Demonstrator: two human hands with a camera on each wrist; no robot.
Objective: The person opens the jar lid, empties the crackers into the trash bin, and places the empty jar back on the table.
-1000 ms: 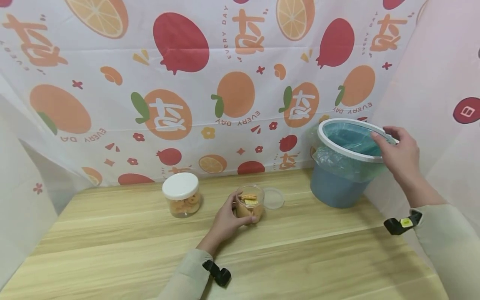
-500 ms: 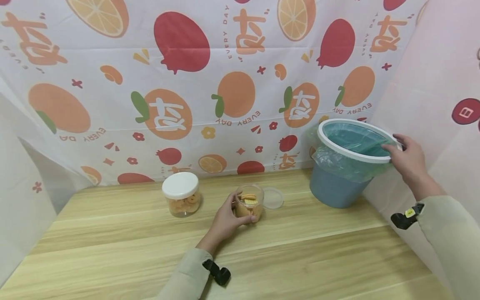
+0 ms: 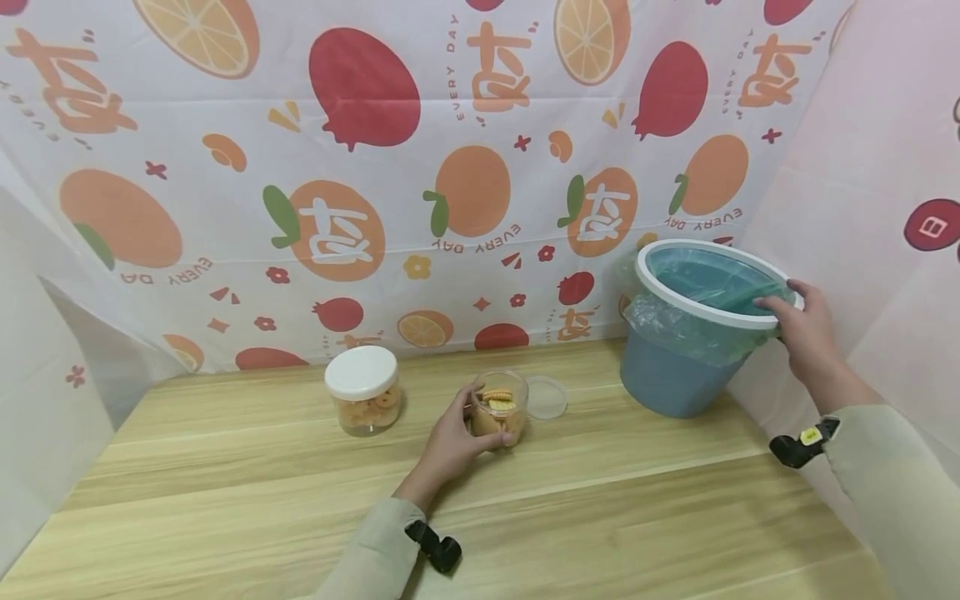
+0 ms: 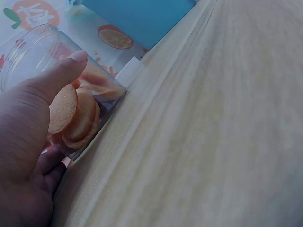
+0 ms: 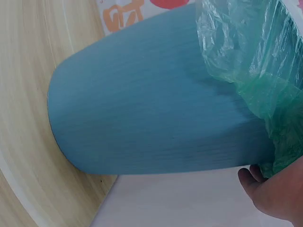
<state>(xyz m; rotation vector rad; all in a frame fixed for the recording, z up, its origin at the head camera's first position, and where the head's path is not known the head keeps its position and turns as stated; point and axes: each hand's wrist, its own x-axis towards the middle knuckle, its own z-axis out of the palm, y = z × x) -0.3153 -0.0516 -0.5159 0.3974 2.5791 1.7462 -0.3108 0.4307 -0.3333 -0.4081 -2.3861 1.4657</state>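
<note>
My left hand (image 3: 456,429) grips a clear plastic jar (image 3: 517,421) that stands lidless on the table. Its thumb lies across the near side. Round biscuits (image 4: 85,113) show through the jar wall in the left wrist view. On the right, my right hand (image 3: 808,333) holds the white rim of a blue trash bin (image 3: 667,383), thumb over the inner side. A thin green trash bag (image 5: 265,90) lines the bin and hangs over its outside. In the right wrist view, the curled fingertips (image 5: 248,182) are beside the bag, below the rim.
A second jar (image 3: 363,392) with a white lid and ring-shaped snacks stands left of the left hand. Right behind the held jar lies a clear round lid (image 3: 549,397). Fruit-printed cloth (image 3: 465,275) hangs along the back of the wooden table (image 3: 525,533).
The right hand first shifted outward along the bin's rim, then came slightly back and lower, its fingers now round the rim. The left hand and its jar have stayed still.
</note>
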